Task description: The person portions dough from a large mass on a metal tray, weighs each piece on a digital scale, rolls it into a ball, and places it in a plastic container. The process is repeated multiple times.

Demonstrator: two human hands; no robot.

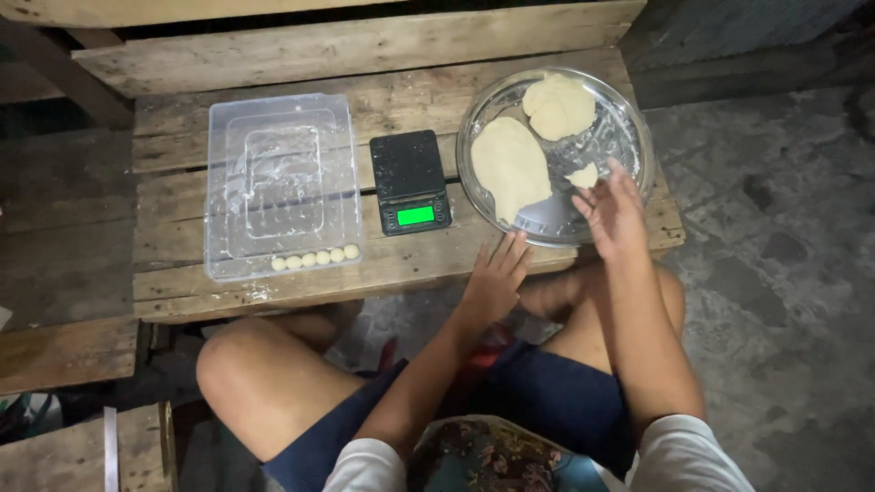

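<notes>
A round metal bowl (629,137) rests on the right end of a low wooden table (182,196). It holds two large pale dough lumps, one at the left (509,166) and one at the back (558,105), plus a small dough piece (583,175). My right hand (612,211) hovers over the bowl's near rim, fingers apart, just beside the small piece. My left hand (497,273) lies flat on the table edge in front of the bowl, fingers spread and holding nothing.
A small black digital scale (409,180) with a lit green display sits left of the bowl. Further left a clear plastic tray (281,182) carries a row of several small dough balls (314,259) along its near edge. My bare knees are below the table.
</notes>
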